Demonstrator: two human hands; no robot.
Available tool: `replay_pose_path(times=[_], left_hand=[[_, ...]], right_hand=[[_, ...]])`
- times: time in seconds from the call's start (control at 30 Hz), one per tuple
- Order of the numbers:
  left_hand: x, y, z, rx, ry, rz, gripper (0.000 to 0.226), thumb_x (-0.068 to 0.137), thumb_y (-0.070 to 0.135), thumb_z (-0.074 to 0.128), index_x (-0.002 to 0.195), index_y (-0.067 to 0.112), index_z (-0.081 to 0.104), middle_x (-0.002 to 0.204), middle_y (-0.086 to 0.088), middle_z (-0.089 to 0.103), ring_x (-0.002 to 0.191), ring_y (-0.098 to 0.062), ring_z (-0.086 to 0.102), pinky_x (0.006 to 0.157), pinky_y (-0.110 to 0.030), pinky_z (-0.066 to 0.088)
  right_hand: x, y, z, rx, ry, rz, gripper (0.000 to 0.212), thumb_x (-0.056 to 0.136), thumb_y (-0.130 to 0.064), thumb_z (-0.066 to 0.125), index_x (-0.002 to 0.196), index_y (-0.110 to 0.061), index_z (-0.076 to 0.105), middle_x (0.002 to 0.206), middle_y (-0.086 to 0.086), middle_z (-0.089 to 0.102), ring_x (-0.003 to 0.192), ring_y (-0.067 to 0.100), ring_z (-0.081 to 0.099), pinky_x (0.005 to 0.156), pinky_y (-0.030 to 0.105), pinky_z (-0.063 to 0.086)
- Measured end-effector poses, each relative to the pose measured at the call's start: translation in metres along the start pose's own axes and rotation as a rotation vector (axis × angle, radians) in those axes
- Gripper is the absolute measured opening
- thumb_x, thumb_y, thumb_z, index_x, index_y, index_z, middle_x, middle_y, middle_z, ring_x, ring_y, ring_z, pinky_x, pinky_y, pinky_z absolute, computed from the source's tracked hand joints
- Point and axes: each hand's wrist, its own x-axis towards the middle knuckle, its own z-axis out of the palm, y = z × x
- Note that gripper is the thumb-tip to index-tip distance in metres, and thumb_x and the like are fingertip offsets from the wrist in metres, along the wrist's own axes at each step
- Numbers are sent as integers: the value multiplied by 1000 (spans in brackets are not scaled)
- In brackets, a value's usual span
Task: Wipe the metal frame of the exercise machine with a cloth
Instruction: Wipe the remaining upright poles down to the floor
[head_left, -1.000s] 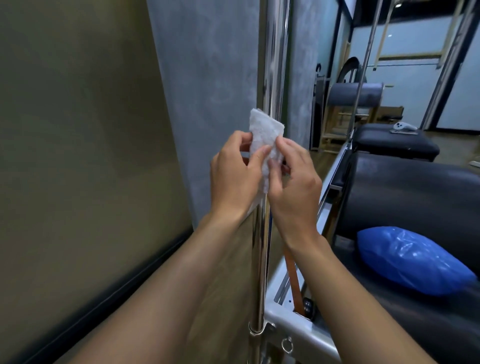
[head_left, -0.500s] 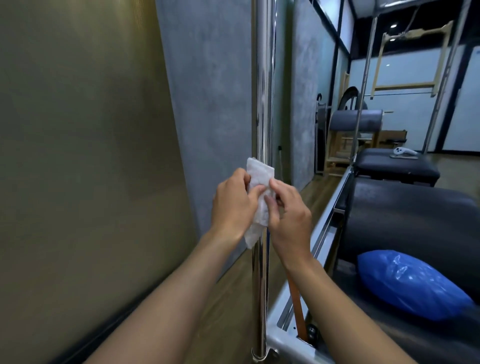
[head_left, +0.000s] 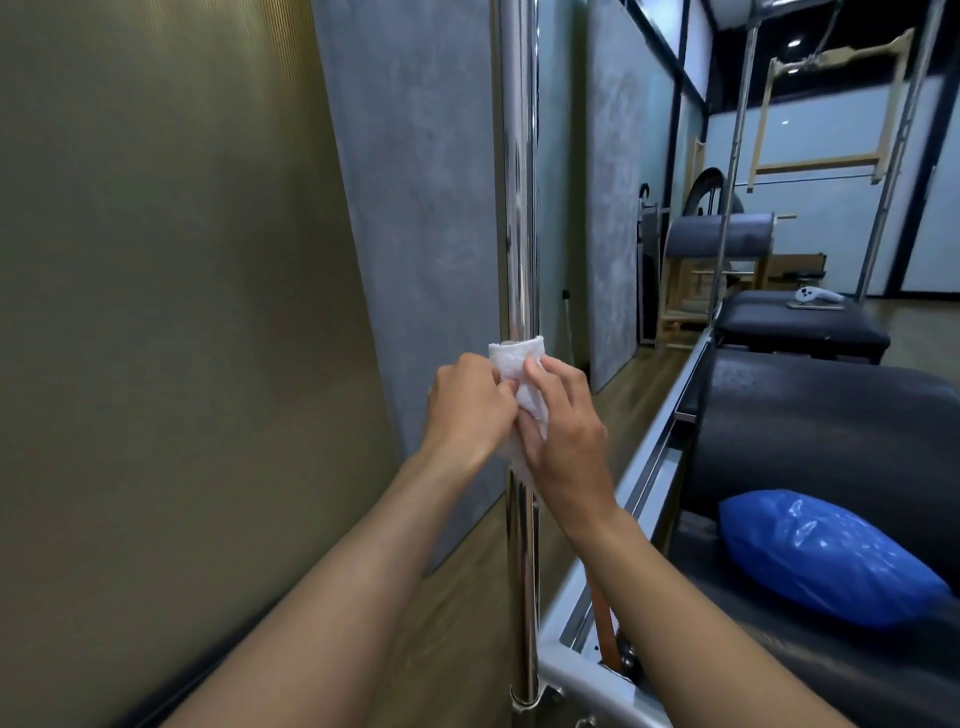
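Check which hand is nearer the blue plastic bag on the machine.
Right. The right hand holds the cloth on the side of the pole facing the blue plastic bag; the left hand holds it on the pole's far side.

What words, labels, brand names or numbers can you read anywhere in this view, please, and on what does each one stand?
No text can be read in this view.
white cloth: plain, no label shows.
chrome pole: only reflections, no marking.
blue plastic bag: no print shows.
small white device on the far bench: too small to tell whether it bears any marking.
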Motion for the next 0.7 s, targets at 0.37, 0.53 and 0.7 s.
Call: replay_pose_path(times=[0.37,0.53,0.7], left_hand=[[-6,-17,12,-146,0,-10,32,90,30,65,63,13,66,67,-10,69,67,-30,71,69,-44,61],[-19,-23,22,-35,-76,10,31,92,29,64,66,12,64,68,-8,69,70,-26,69,73,-41,58],[-25,-14,15,-78,90,55,19,95,27,60,88,12,69,83,-3,72,80,-19,67,72,-33,53]], right_hand=[[-10,8,-5,35,-35,52,37,91,-13,67,128,-8,62,127,6,63,114,15,61,96,21,46],[-41,16,-10,55,-164,224,34,96,-21,61,128,-9,60,119,3,68,106,14,64,90,40,55],[-10,-1,-19,171,-117,297,31,95,-26,62,125,-22,57,111,-5,68,96,8,66,81,29,58]])
